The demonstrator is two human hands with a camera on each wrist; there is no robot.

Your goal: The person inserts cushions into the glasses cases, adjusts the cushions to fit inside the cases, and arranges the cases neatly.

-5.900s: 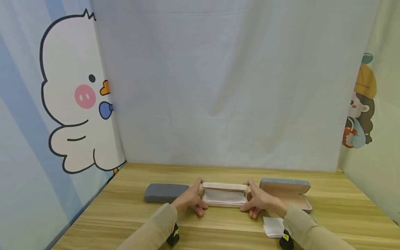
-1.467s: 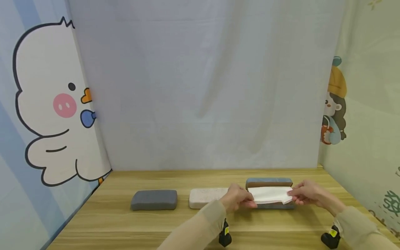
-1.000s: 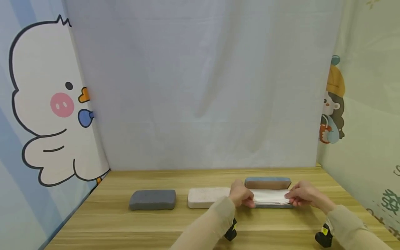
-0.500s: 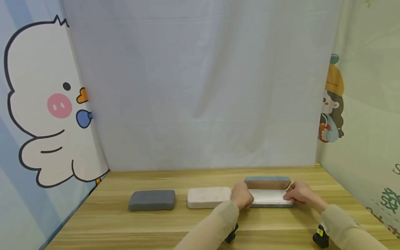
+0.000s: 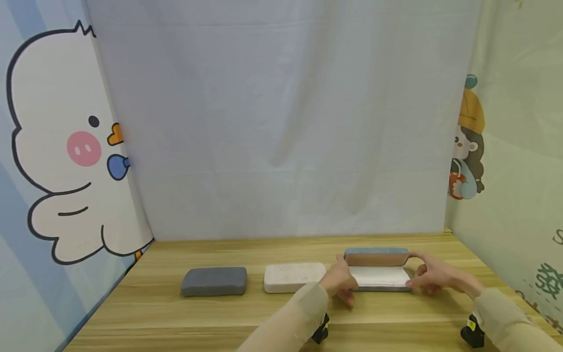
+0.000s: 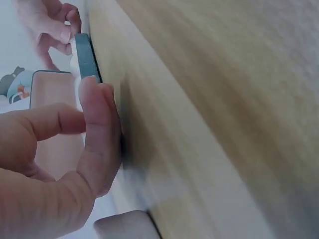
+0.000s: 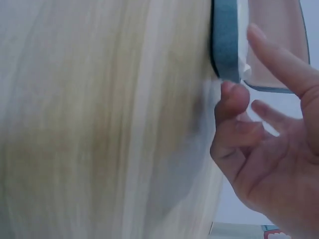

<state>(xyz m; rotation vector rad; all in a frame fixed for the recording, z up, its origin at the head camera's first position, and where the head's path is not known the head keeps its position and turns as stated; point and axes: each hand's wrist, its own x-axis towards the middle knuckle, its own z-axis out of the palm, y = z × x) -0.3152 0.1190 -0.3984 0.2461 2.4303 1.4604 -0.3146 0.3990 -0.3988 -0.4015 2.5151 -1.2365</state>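
A blue glasses case stands with its lid point(image 5: 377, 258) raised, showing a pinkish-beige lining. A folded white cloth point(image 5: 378, 276) lies flat in its base. At the case's left end is my left hand point(image 5: 339, 278), its index finger up by the lid and its thumb by the base. My right hand point(image 5: 433, 275) is at the other end, index finger at the lid's corner and thumb at the base's front corner. In the right wrist view, a finger point(image 7: 274, 59) reaches across the case's end, while the other fingers are loosely bent. Neither hand grips the cloth.
To the left on the wooden table point(image 5: 246, 318) lie a closed cream glasses case point(image 5: 292, 277), right beside my left hand, and a closed grey one point(image 5: 214, 281). A pale curtain point(image 5: 286, 122) hangs behind the table, with printed fabric at both sides.
Earlier both hands lowered the white cloth into the blue case and pressed it flat. Now they have let it go and spread to the case's ends. The cream case, open at first, is closed.
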